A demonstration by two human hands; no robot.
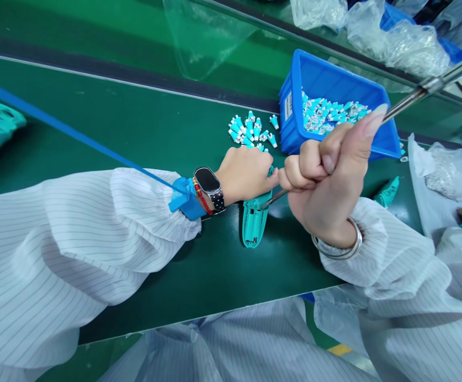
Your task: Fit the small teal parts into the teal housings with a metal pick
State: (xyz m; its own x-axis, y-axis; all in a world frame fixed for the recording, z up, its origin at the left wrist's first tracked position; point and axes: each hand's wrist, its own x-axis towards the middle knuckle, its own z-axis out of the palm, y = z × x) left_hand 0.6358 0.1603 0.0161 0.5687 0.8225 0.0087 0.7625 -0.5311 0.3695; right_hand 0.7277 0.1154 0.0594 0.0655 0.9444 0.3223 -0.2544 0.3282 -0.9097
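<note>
L hand point(244, 175), fingers point(264, 178) together on teal housing point(253, 225); R hand point(322, 183) fisted round steel tool point(421, 93), tip by housing.

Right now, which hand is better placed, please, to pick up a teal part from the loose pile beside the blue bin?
Probably the left hand: it lies right beside the loose teal parts, while the right hand is closed around a long metal tool.
</note>
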